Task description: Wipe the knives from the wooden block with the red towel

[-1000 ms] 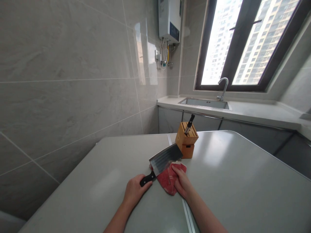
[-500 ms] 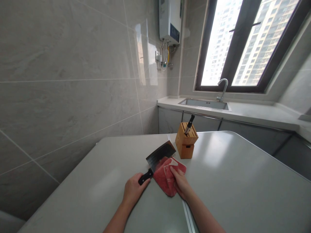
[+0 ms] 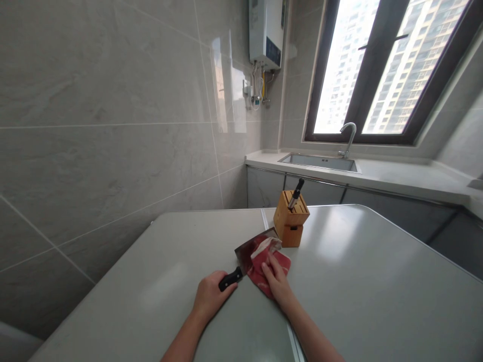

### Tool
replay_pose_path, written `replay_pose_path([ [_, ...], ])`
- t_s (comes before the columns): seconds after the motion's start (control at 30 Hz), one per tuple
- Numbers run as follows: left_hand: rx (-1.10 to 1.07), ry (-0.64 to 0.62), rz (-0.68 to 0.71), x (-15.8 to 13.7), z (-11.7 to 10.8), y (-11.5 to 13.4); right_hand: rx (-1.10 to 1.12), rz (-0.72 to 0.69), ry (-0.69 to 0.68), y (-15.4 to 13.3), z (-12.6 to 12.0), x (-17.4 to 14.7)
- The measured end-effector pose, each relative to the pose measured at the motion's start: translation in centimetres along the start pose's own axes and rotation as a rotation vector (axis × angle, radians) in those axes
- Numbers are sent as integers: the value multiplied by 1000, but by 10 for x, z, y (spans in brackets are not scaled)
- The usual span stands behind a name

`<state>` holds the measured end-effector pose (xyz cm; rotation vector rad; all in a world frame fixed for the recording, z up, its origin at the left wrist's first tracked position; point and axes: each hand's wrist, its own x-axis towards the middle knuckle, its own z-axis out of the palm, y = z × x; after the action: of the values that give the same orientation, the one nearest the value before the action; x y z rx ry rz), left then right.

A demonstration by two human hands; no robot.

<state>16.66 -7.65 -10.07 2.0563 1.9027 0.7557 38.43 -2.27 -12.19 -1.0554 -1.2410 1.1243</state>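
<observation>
My left hand [image 3: 211,292] is closed round the black handle of a cleaver [image 3: 246,254], whose broad blade points up and to the right above the table. A red and white cloth [image 3: 260,270] covers part of the blade. My right hand [image 3: 277,277] grips this cloth against the blade, fingers pressed on top of it. Just beyond the blade's tip stands a wooden knife block [image 3: 292,234] with one black-handled tool [image 3: 296,193] in a slot. The cloth hides the lower right part of the blade.
The pale table [image 3: 169,261] has a metal seam running down its middle. A tiled wall [image 3: 113,166] rises on the left. Behind is a counter with a sink [image 3: 320,161] and a faucet [image 3: 350,138] under a window. A water heater [image 3: 265,35] hangs in the corner.
My right hand has pushed the cloth up over more of the blade, and the cloth has bunched. The cleaver has turned slightly clockwise and shifted right, nearer the knife block.
</observation>
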Motion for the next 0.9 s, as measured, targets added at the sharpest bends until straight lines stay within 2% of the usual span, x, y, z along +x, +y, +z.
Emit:
replay_pose_path([
  [0.1,-17,-18,32,-1,-1,2,-320,-268,-83,4,0,-1],
  [0.2,-20,-16,45,-2,-2,3,-518,-365,-132,4,1,-2],
  [0.47,-5,-25,101,-2,-3,4,-798,-394,-189,-3,1,-10],
  [0.9,-56,-34,82,-2,-2,4,-834,-425,-381,-41,4,-22],
])
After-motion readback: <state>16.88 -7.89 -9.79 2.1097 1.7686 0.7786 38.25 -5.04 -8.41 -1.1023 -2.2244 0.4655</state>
